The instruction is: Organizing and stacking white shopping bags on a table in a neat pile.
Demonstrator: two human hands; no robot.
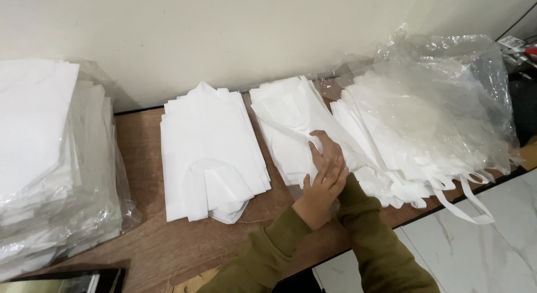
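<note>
My left hand (323,188) and right hand (327,153), grips spread flat, press the middle stack of folded white fabric sheets (293,130) at twelve o'clock on the wooden desk (145,158), smoothing it, I judge, with careful squaring of its edges next, a similar stack (210,153) at nine and a plastic-wrapped pile (425,119) at three.

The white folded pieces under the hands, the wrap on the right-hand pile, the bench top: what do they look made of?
White folded pieces: probably thin non-woven fabric, matte, soft creases, sewn-looking straps. Wrap: clear plastic film, glossy and crinkled. Bench top: brown wood or wood-look laminate, grain visible. Left hand and right hand rest on the pieces.
</note>
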